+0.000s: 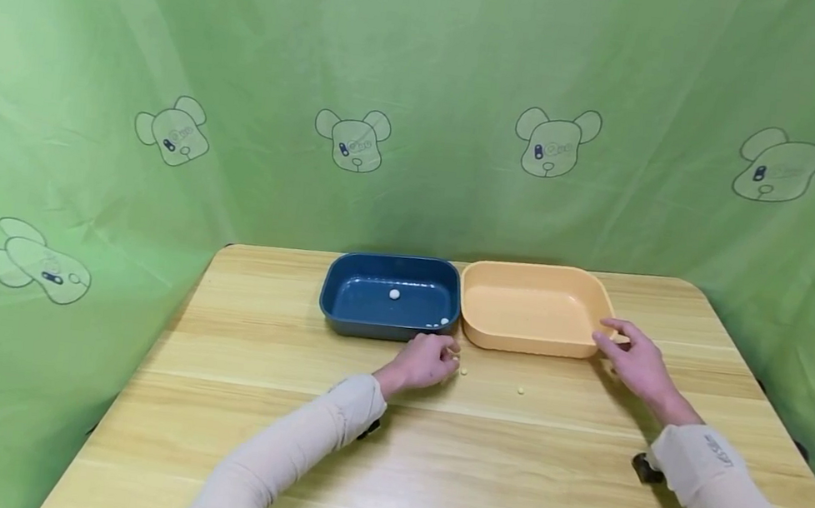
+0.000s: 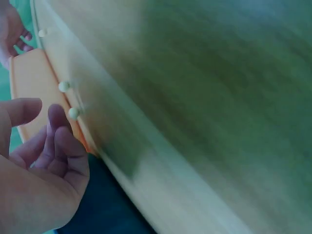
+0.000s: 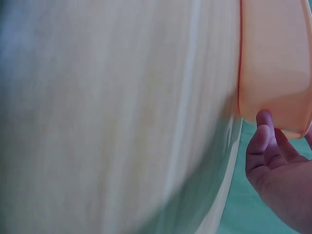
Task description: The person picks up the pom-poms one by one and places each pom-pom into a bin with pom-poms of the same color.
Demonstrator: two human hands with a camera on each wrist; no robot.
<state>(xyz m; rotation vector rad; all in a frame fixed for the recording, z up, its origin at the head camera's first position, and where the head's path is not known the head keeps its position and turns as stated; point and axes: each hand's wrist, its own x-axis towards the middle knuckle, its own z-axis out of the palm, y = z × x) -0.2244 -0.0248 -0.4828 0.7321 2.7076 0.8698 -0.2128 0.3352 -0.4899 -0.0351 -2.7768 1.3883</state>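
My left hand [image 1: 428,360] hovers close to the table at the front right corner of a dark blue plastic bin [image 1: 387,331]. Its thumb and bent index finger stand apart in the left wrist view, nothing visible between them. Beside those fingers lie small pale beads [image 2: 73,113] on the wood; another bead [image 1: 521,391] sits farther right. With my right hand [image 1: 640,366] I hold the front right corner of an orange plastic bin [image 1: 529,345], fingers against its outer wall; part of that grip is hidden in the right wrist view.
Inside the blue bin are a white ball [image 1: 394,294] and several smaller white pieces [image 1: 444,321]. Both bins stand side by side at the back of the wooden table [image 1: 472,479]. A green curtain [image 1: 462,42] hangs right behind them.
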